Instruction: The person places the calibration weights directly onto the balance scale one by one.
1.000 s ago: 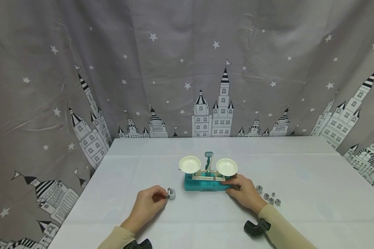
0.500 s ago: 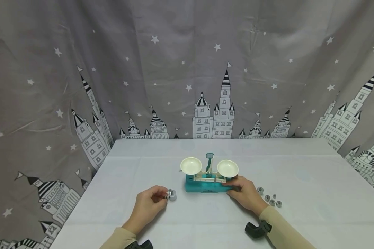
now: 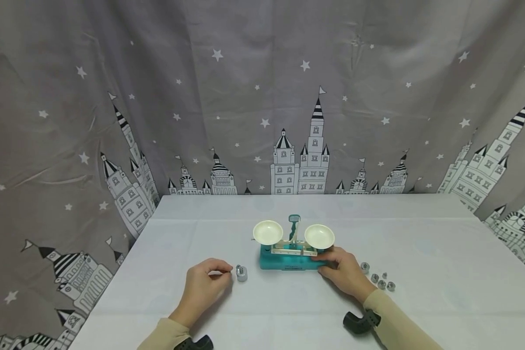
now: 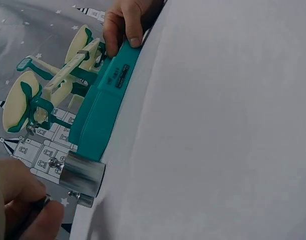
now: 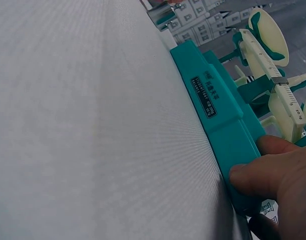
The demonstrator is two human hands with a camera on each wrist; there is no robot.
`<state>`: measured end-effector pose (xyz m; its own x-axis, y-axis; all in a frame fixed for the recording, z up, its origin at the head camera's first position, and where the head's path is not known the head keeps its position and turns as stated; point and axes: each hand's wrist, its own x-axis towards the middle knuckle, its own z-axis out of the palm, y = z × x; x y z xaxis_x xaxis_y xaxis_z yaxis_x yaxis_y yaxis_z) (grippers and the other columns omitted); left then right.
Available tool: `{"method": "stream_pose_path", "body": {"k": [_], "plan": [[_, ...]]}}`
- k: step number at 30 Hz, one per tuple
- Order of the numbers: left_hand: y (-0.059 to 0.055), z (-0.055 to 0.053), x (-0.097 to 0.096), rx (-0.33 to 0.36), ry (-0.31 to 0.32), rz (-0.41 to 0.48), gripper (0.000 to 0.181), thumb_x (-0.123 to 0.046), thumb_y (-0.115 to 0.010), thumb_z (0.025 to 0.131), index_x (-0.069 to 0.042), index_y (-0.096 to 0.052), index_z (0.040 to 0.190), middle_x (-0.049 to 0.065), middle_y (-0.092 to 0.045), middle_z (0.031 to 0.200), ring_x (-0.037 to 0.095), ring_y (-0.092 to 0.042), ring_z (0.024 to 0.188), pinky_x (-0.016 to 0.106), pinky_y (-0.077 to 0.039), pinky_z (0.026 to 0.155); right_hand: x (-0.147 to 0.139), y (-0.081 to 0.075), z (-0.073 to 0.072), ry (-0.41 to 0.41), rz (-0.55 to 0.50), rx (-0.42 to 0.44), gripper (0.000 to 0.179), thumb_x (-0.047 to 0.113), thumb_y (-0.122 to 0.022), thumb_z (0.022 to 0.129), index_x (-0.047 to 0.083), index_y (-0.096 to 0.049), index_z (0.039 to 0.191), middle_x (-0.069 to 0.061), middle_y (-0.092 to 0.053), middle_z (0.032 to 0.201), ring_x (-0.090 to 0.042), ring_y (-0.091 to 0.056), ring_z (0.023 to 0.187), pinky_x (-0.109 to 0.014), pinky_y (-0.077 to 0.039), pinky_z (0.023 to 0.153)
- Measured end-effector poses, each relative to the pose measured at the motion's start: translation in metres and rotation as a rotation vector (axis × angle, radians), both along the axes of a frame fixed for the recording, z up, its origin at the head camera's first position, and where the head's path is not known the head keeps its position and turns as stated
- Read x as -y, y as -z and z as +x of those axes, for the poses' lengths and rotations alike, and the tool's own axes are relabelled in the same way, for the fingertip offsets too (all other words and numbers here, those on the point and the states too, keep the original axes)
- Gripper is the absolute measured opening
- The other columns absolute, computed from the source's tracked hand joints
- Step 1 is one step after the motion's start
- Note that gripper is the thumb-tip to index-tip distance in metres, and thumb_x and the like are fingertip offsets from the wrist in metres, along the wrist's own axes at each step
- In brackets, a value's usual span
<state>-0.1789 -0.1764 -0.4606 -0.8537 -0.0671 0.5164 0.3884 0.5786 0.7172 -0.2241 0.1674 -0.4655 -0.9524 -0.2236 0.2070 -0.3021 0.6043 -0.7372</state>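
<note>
A teal balance scale [image 3: 290,261] with two cream pans stands mid-table. My right hand [image 3: 343,272] grips the right end of its base, thumb on the front face and fingers over the top, as the right wrist view shows. To the left of the scale, my left hand [image 3: 205,287] pinches a small metal weight [image 4: 47,199] between thumb and forefinger, mostly hidden by the fingers. Just right of those fingertips, a large cylindrical weight [image 4: 82,174] stands upright on the table. A smaller knobbed weight [image 4: 81,198] stands close beside it.
Several small metal weights [image 3: 382,284] stand to the right of my right forearm, with a larger one [image 3: 365,267] among them. A white cloth [image 3: 288,311] covers the table. Behind hangs a grey curtain [image 3: 245,73] printed with castles and stars.
My left hand has drawn slightly left, away from the large weight, with a small weight in its fingertips. The right hand stays on the scale's base. The head view has shifted slightly.
</note>
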Motion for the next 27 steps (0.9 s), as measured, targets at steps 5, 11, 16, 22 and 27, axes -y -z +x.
{"method": "stream_pose_path", "body": {"k": [5, 11, 16, 22, 27], "plan": [[-0.009, 0.000, 0.000, -0.003, 0.003, 0.033, 0.026, 0.016, -0.073, 0.069, -0.008, -0.077, 0.080, 0.004, -0.076, 0.080, -0.002, -0.068, 0.076, 0.015, -0.060, 0.067, 0.000, 0.000, -0.001, -0.004, 0.001, -0.011, 0.024, 0.003, -0.076, 0.083, 0.015, -0.079, 0.103, -0.014, -0.068, 0.134, -0.041, -0.055, 0.136, -0.060, -0.039, 0.117], [-0.025, -0.004, -0.005, 0.045, 0.017, 0.064, 0.024, 0.014, -0.074, 0.072, -0.004, -0.078, 0.087, 0.005, -0.078, 0.086, 0.000, -0.069, 0.079, 0.018, -0.062, 0.073, 0.001, 0.000, 0.000, -0.003, -0.015, -0.010, 0.024, 0.002, -0.076, 0.083, 0.015, -0.079, 0.103, -0.015, -0.068, 0.133, -0.041, -0.056, 0.135, -0.061, -0.040, 0.116], [-0.041, -0.008, -0.010, 0.101, 0.043, 0.101, 0.021, 0.013, -0.073, 0.075, 0.000, -0.078, 0.090, 0.007, -0.077, 0.090, 0.001, -0.069, 0.083, 0.018, -0.061, 0.076, 0.002, 0.001, 0.000, -0.003, -0.029, -0.012, 0.025, 0.001, -0.076, 0.082, 0.014, -0.079, 0.103, -0.016, -0.068, 0.133, -0.041, -0.056, 0.135, -0.060, -0.040, 0.116], [-0.059, -0.013, -0.014, 0.175, 0.064, 0.151, 0.019, 0.009, -0.075, 0.078, -0.005, -0.078, 0.091, 0.010, -0.075, 0.096, 0.003, -0.069, 0.088, 0.017, -0.061, 0.079, 0.002, 0.001, 0.001, -0.001, -0.031, -0.011, 0.024, 0.001, -0.076, 0.082, 0.014, -0.079, 0.103, -0.015, -0.069, 0.133, -0.041, -0.056, 0.135, -0.061, -0.040, 0.116], [-0.074, -0.017, -0.017, 0.229, 0.077, 0.173, 0.018, 0.005, -0.075, 0.081, -0.003, -0.078, 0.097, 0.013, -0.076, 0.102, 0.012, -0.072, 0.092, 0.018, -0.060, 0.082, 0.002, 0.001, 0.001, 0.004, -0.027, -0.011, 0.025, 0.000, -0.075, 0.082, 0.014, -0.079, 0.103, -0.016, -0.068, 0.133, -0.042, -0.055, 0.136, -0.061, -0.040, 0.116]]}}
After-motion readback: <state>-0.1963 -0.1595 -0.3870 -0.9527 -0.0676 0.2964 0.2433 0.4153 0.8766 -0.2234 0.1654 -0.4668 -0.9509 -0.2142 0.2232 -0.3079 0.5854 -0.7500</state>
